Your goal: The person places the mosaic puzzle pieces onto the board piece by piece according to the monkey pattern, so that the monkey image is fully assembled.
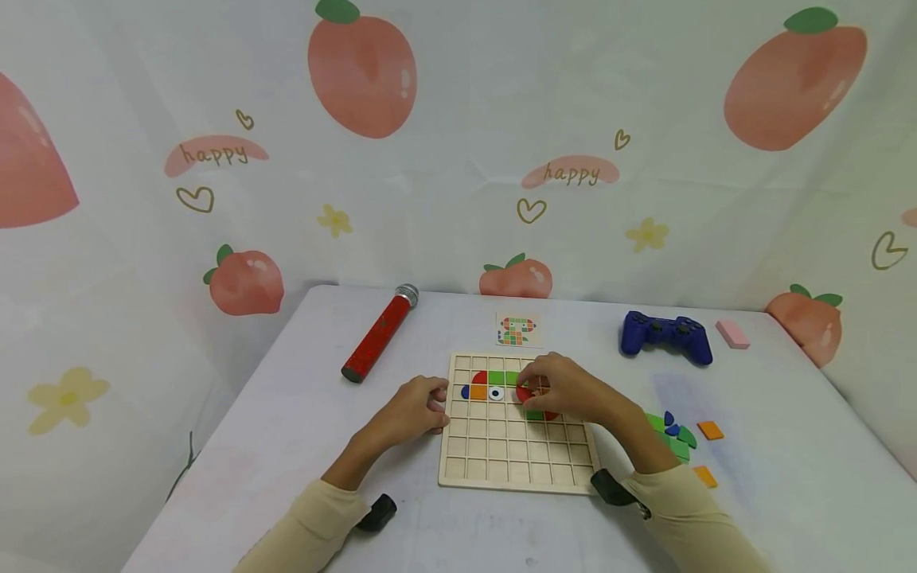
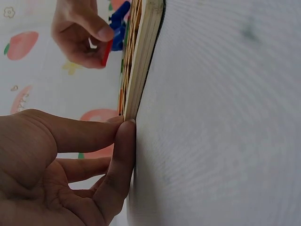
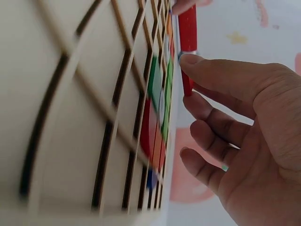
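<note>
Steadying the wooden grid board (image 1: 517, 469) at its left edge with straight fingers, the left hand (image 1: 415, 410) braced it on the tabletop (image 1: 301, 430). The right hand (image 1: 566, 387) pinched a red piece (image 2: 106, 52) over the board's upper rows; lowering it flat and square to its cell seemed wisest.

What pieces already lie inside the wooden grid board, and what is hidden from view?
In the wooden grid board, the upper rows hold red, green, orange and blue pieces and a white eye piece. The right hand pinches a red piece there, covering the cells beneath. The lower rows show bare cells.
</note>
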`<move>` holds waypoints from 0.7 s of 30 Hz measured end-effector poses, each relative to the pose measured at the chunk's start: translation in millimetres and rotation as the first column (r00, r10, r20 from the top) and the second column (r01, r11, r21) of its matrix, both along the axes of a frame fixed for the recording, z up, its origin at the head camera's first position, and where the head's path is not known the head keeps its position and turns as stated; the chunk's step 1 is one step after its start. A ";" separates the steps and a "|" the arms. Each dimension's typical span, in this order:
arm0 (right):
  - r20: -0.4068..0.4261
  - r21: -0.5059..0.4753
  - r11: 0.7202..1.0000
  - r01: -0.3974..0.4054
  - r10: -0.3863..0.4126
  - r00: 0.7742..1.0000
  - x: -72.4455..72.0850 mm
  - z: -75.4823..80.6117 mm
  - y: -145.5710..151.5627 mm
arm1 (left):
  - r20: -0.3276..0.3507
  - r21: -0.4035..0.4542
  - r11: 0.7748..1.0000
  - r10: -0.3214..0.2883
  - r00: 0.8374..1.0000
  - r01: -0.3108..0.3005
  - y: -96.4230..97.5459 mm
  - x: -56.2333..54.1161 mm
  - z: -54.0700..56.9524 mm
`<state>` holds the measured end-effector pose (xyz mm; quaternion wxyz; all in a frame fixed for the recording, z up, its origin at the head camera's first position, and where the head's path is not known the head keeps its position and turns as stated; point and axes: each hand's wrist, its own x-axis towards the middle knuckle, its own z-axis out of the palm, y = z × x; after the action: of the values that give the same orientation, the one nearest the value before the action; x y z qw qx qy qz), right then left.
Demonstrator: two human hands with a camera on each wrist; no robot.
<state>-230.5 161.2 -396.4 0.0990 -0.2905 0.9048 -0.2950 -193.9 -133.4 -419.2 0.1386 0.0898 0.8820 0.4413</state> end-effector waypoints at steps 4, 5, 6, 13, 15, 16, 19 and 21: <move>-0.006 -0.015 0.999 -0.037 0.037 0.999 0.7 -0.7 -17.0 | 0.008 0.007 1.000 0.004 1.000 -0.004 0.2 0.2 0.0; 0.000 -0.014 0.999 -0.037 0.037 0.999 1.0 -1.0 -21.1 | 0.007 0.006 1.000 0.003 1.000 -0.003 0.2 0.0 -0.1; 0.007 -0.014 0.999 -0.037 0.037 0.999 1.3 -1.5 -25.1 | 0.006 0.006 1.000 0.001 1.000 -0.001 0.1 -0.2 -0.1; 0.007 -0.005 0.998 -0.069 0.069 0.998 1.3 -4.1 -50.6 | 0.000 -0.003 1.000 -0.016 1.000 0.016 -0.7 -1.5 -0.4; -0.017 -0.007 0.995 -0.097 0.097 0.995 1.4 -5.0 -55.3 | 0.000 -0.003 1.000 -0.016 1.000 0.016 -0.9 -1.6 -0.2; -0.015 -0.010 0.995 -0.103 0.103 0.995 1.8 -5.3 -57.4 | 0.000 -0.003 1.000 -0.017 1.000 0.017 -1.2 -1.6 0.1; -0.005 -0.007 0.994 -0.105 0.105 0.994 2.5 -7.4 -62.9 | 0.003 -0.003 1.000 -0.017 1.000 0.017 -1.7 -1.7 0.3; 0.012 0.003 0.996 -0.093 0.093 0.996 3.0 -8.7 -66.3 | 0.005 -0.001 1.000 -0.016 1.000 0.016 -2.1 -1.8 0.5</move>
<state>-227.5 94.9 -405.1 0.1184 -0.3305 0.8903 -0.2900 -195.8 -135.5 -418.7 0.1443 0.0957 0.8811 0.4402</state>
